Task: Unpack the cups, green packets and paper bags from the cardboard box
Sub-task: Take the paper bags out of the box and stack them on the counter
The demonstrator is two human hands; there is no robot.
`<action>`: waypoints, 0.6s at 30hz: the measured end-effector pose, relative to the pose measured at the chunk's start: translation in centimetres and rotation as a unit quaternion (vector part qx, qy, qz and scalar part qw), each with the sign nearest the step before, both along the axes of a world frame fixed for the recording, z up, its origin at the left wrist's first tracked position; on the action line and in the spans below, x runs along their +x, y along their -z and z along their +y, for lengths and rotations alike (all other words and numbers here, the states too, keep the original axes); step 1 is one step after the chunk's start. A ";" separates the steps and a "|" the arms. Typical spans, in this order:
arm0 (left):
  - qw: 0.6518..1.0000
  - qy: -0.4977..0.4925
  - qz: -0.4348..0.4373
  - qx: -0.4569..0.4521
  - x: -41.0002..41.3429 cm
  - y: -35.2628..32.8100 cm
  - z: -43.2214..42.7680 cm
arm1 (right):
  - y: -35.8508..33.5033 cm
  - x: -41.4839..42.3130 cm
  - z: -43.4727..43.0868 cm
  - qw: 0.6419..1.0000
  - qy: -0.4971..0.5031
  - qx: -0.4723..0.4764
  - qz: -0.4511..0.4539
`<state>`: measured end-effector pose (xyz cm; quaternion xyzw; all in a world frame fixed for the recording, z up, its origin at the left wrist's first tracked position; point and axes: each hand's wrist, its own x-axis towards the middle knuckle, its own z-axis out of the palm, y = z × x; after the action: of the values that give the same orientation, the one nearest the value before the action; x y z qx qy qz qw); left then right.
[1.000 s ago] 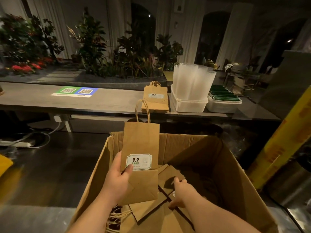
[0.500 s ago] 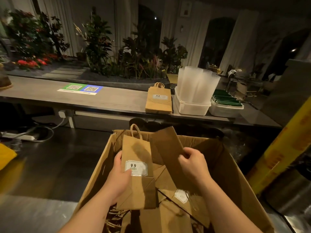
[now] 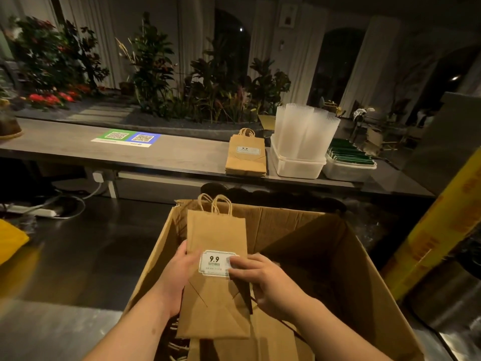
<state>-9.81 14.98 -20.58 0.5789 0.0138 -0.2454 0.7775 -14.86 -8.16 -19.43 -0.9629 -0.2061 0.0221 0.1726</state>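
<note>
Both hands hold a flat stack of brown paper bags (image 3: 216,238) with a white "9.9" label, upright over the open cardboard box (image 3: 325,243). My left hand (image 3: 179,280) grips the stack's left edge from behind. My right hand (image 3: 257,280) pinches its right edge at the label. More flat paper bags (image 3: 273,340) lie in the box below. On the counter (image 3: 78,147) beyond lie a pile of paper bags (image 3: 246,160), clear cups (image 3: 304,131) standing in a white tub, and green packets (image 3: 348,153) in another white tub.
A green and blue QR-code sign (image 3: 126,138) lies on the counter's left part. Plants (image 3: 156,74) line the far side. A power strip with cables (image 3: 33,211) sits on the dark floor at left. A yellow column (image 3: 442,225) rises right of the box.
My right hand lifted another bag out of the box and brought it onto the bag in my left hand. Both hands now hold the bags together, higher over the box.
</note>
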 end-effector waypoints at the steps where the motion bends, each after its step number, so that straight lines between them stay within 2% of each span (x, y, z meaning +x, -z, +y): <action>1: 0.999 -0.014 -0.030 0.040 0.1 0.2 -0.1 | -0.3 0.2 -0.1 0.999 0.014 0.029 0.019; 4: 0.993 -0.054 -0.058 0.093 0.4 0.5 -0.4 | -0.5 1.4 -0.8 0.971 0.155 0.184 -0.010; 5: 0.991 -0.069 -0.062 0.098 0.3 0.5 -0.5 | 0.1 2.0 -1.4 0.957 0.213 0.196 -0.028; 6: 0.990 -0.084 -0.067 0.097 0.3 0.4 -0.6 | 0.8 2.6 -2.0 0.948 0.263 0.176 -0.026; 8: 0.986 -0.115 -0.074 0.090 0.2 0.3 -0.6 | 2.7 3.3 -3.2 0.939 0.326 0.088 0.062; 10: 0.983 -0.133 -0.084 0.092 0.3 0.3 -0.6 | 5.3 3.1 -4.0 0.927 0.326 -0.007 0.188; 12: 0.983 -0.134 -0.092 0.086 0.1 0.2 -0.5 | 6.9 2.6 -4.4 0.906 0.312 -0.063 0.279; 14: 0.985 -0.123 -0.087 0.084 0.0 0.3 -0.5 | 7.5 2.6 -4.4 0.899 0.303 -0.092 0.302; 16: 0.985 -0.114 -0.089 0.098 -0.2 0.5 -0.5 | 7.1 2.7 -3.8 0.907 0.282 -0.130 0.283; 18: 0.981 -0.119 -0.097 0.117 -0.2 0.6 -0.5 | 6.4 3.0 -3.4 0.912 0.279 -0.124 0.274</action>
<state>-10.01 14.43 -21.18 0.6810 0.0356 -0.0908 0.7257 -11.89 -11.58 -25.85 -0.9509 0.1307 0.2616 0.1009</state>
